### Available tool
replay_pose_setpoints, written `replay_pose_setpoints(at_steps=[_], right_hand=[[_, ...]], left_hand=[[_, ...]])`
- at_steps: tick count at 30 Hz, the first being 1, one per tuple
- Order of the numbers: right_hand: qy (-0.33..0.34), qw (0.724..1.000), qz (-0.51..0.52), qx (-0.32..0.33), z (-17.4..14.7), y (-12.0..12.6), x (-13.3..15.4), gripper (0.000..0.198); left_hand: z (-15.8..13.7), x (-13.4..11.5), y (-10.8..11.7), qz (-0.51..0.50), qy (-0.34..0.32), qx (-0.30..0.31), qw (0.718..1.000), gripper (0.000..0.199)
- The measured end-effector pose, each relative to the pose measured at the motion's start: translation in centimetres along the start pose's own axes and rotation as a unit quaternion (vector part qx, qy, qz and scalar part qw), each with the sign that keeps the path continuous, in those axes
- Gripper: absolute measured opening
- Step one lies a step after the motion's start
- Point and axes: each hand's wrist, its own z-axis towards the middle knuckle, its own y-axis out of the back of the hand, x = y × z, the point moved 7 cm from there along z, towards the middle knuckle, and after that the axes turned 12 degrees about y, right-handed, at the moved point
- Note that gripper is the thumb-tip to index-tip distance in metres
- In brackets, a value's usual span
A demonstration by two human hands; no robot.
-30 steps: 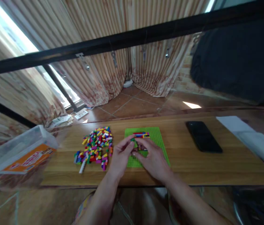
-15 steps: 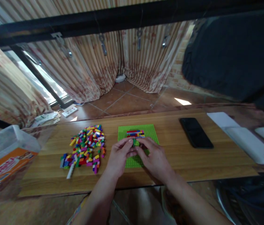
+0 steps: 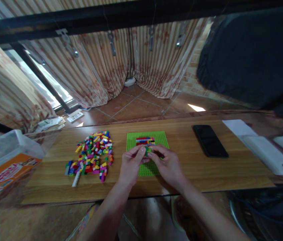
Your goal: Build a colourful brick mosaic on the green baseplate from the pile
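Observation:
Both hands meet above a light green studded baseplate (image 3: 149, 171). Between their fingertips is a small piece of green toy bricks (image 3: 147, 151), dark green with some lighter green. My left hand (image 3: 131, 164) pinches it from the left, thumb on top. My right hand (image 3: 167, 164) grips it from the right with thumb and fingers. The fingers cover much of the piece, so its exact shape is hidden. Just beyond the fingertips, rows of red, blue and yellow bricks (image 3: 144, 140) sit on the baseplate.
A loose heap of coloured bricks (image 3: 96, 150) spreads over the wooden table (image 3: 186, 179) on the left. A clear plastic box with an orange label (image 3: 8, 170) stands at the far left. To the right lie a black phone (image 3: 210, 140) and a white object (image 3: 273, 155).
The fingers have shifted slightly around the green bricks, which stay held between both hands. The view has tilted a little. The brick heap looks the same.

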Motion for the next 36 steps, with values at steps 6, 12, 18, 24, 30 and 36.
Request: replay_pose_setpoints(at_steps=[6,12,18,24,30,36], right_hand=[[-0.093,0.987,0.129,-0.026,0.4,0.8,-1.8,0.026],[-0.052,0.998,0.007,-0.044,1.6,4.8,-2.4,0.027],[0.01,0.98,-0.165,0.111,0.6,3.8,-2.1,0.025],[0.045,0.955,-0.233,0.179,0.1,2.4,-1.6,0.021],[0.056,0.947,-0.255,0.185,0.2,1.5,-1.8,0.009],[0.077,0.945,-0.258,0.184,0.1,0.6,-1.8,0.008]], left_hand=[[0.0,-1.3,0.5,-0.006,-0.009,-0.004,1.0,0.036],[0.9,-2.8,3.7,-0.068,-0.001,-0.1,0.993,0.036],[1.2,-2.2,4.0,-0.048,0.014,-0.108,0.993,0.042],[1.1,-2.1,3.5,-0.019,0.019,-0.098,0.995,0.043],[1.4,-1.7,3.4,-0.018,0.03,-0.089,0.995,0.039],[1.4,-1.4,3.2,-0.011,0.036,-0.081,0.996,0.037]])
